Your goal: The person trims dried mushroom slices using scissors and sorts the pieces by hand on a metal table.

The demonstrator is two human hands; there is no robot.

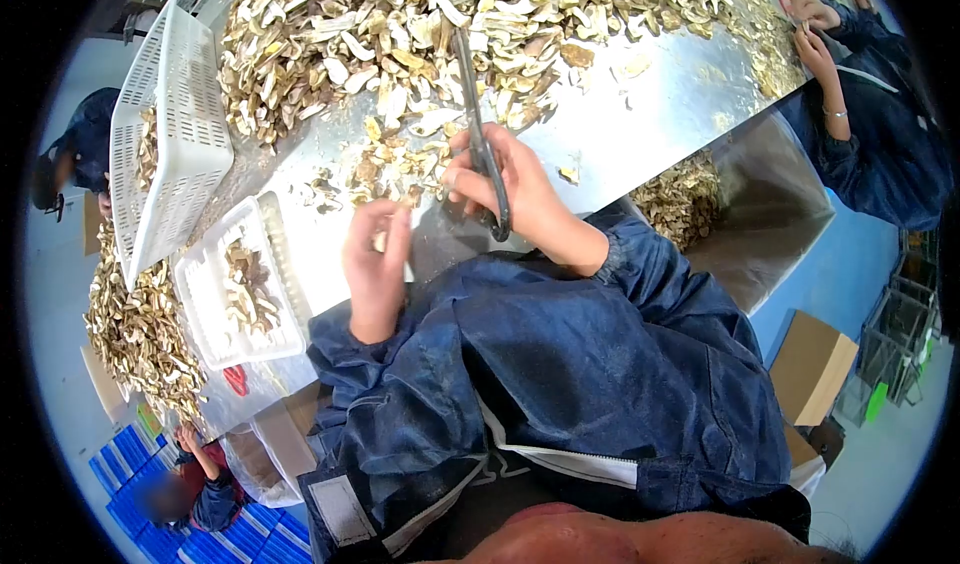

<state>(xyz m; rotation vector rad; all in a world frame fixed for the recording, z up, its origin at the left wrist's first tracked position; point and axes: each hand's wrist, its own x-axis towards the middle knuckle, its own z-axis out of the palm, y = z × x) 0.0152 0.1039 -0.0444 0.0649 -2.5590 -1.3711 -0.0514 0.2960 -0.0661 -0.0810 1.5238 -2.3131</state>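
Note:
My right hand [510,179] is wrapped round the black handle of a pair of scissors [470,94], whose long dark blades point away from me toward the pile. To its left, my left hand [375,254] is raised above the metal table with its fingertips pinched together at a small pale piece, too small to make out. Just beyond my hands lie scattered dried mushroom slices [385,164], and behind them a large heap of slices [330,34] covers the far part of the table.
A white perforated basket [180,154] stands tilted at the left, near a white tray [205,314] holding some slices. Red scissors handles [236,380] lie by the tray. Co-workers are at the right, far left and lower left. An open lined box [770,204] with slices stands below the right edge.

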